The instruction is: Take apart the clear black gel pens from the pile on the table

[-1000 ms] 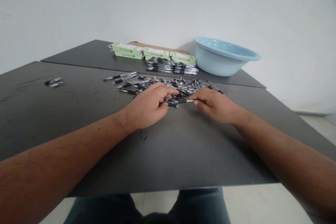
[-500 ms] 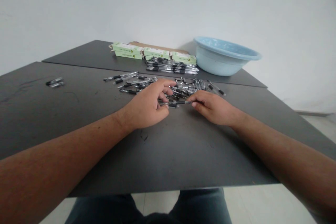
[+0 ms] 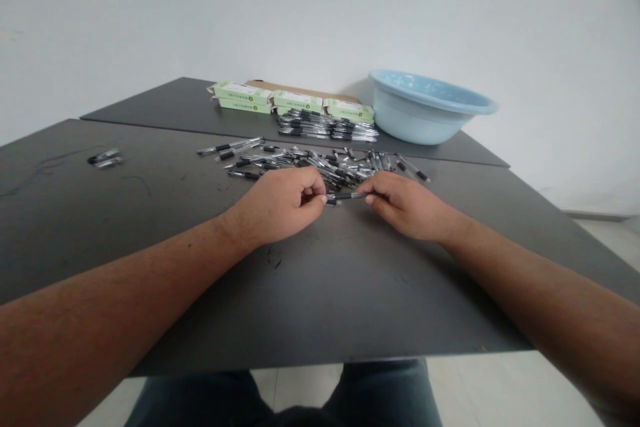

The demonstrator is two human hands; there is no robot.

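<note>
A pen (image 3: 350,196) with a dark grip lies level between my two hands, just in front of a loose pile of pens. My left hand (image 3: 285,203) pinches its left end between thumb and forefinger. At its right end, the thumb and fingers of my right hand (image 3: 405,205) are closed on it. Behind both hands spreads the pile of clear and black pens (image 3: 280,159), partly covered by my fingers. Part of another pen shows just under the held one.
Neatly stacked pens (image 3: 327,128) lie farther back, before several green boxes (image 3: 245,97). A light blue basin (image 3: 430,110) stands at the back right. Several pen caps (image 3: 106,159) or short parts sit at the left of the dark table (image 3: 340,307). A wall rises behind.
My left hand's fingers, spread apart before, have closed onto the left end of the pen. The right hand has stayed in place with its grip on the pen.
</note>
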